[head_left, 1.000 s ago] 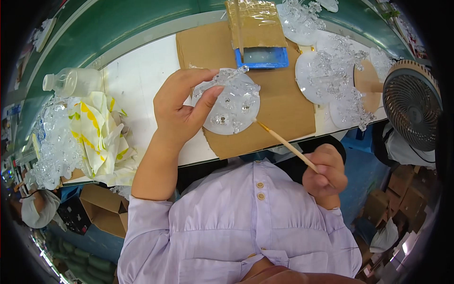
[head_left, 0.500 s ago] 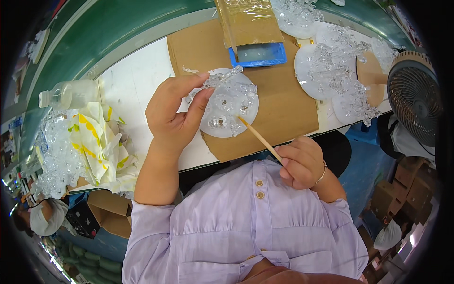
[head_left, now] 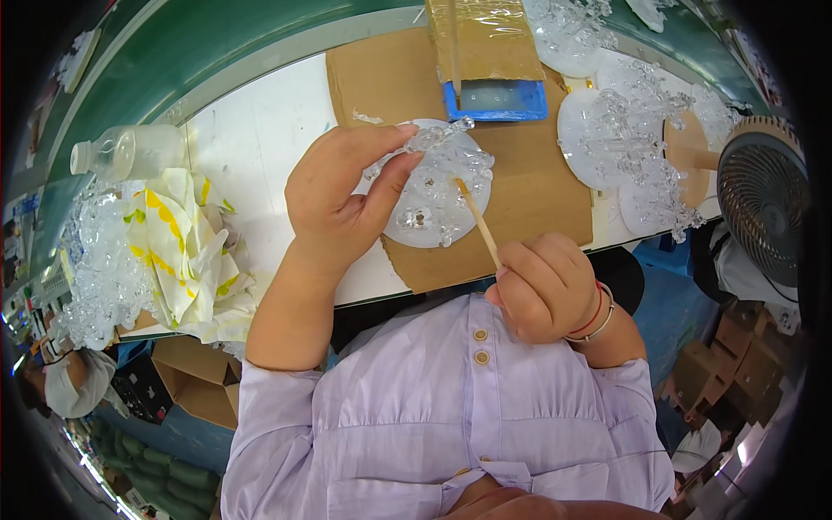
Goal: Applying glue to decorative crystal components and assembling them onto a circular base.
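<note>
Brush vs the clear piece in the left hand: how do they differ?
The brush is tan and opaque; the clear piece is see-through. The brush is straight and slim; the clear piece looks knobbly. The brush is gripped in the right hand; the clear piece is pinched by the left hand. Both are hand-held.

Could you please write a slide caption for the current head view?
Left hand pinches a clear piece; right hand holds a thin wooden stick over a white disc.

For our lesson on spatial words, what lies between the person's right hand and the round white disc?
The head view shows a thin, pale wooden stick spanning from the right hand to over the white disc, with flat brown cardboard beneath.
</note>
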`<action>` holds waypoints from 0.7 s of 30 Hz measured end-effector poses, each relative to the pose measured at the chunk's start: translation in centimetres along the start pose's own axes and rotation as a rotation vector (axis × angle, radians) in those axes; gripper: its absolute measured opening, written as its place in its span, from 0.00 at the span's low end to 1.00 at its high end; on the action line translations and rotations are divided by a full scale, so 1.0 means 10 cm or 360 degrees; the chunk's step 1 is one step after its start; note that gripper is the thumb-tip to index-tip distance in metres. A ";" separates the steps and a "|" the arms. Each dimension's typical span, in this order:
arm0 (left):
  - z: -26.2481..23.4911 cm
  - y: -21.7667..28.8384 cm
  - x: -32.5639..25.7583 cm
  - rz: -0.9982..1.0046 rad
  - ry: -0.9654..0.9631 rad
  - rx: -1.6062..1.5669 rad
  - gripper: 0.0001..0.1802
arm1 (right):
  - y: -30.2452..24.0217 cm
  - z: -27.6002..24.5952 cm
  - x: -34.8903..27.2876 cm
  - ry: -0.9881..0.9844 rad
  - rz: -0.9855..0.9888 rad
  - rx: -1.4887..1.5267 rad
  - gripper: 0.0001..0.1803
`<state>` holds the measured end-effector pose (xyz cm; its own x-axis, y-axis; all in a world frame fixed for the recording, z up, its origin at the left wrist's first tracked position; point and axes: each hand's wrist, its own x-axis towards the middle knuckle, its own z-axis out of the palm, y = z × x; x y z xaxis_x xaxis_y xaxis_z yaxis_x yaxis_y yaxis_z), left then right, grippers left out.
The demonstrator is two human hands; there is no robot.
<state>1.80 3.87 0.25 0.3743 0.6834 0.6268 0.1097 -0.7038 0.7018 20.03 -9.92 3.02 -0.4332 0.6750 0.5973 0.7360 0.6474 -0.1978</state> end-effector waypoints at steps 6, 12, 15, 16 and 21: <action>0.02 0.00 -0.02 -0.0014 0.0013 -0.0027 0.15 | 0.04 -0.14 0.04 -0.0116 0.0277 0.0363 0.10; 0.04 0.01 -0.02 0.0010 0.0031 -0.0018 0.15 | 0.09 -0.13 0.00 -0.0046 0.0511 0.0610 0.06; 0.04 -0.01 -0.03 0.0009 0.0043 -0.0031 0.14 | 0.13 -0.14 0.00 -0.0061 0.0493 0.0624 0.05; 0.04 -0.03 -0.02 0.0017 0.0049 -0.0054 0.14 | 0.14 -0.14 -0.01 -0.0065 0.0491 0.0624 0.05; 0.02 -0.07 0.02 0.0045 0.0039 -0.0053 0.14 | 0.13 -0.11 -0.06 0.0069 0.0894 0.0699 0.06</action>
<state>1.94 4.44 -0.20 0.3543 0.6681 0.6543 0.0686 -0.7164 0.6943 21.76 -9.86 3.26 -0.0221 0.9395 0.3419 0.5605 0.2948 -0.7739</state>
